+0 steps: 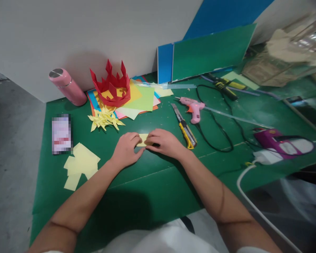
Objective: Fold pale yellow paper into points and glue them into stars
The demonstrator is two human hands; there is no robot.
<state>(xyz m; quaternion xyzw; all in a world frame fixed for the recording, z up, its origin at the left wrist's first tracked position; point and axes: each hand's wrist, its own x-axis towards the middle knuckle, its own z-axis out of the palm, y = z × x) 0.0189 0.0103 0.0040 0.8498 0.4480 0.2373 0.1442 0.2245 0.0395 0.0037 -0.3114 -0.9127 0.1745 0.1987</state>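
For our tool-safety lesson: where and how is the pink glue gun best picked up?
Probably by its handle, the right hand coming from the person's near side once it leaves the yellow paper. The glue gun lies on its side, handle toward the person, nozzle pointing left, away from that grip.

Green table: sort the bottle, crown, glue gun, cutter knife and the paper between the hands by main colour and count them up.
Pink: 2, bottle and glue gun
Red: 1, crown
Yellow: 2, cutter knife by its handle and paper between left hand and right hand
Total: 5
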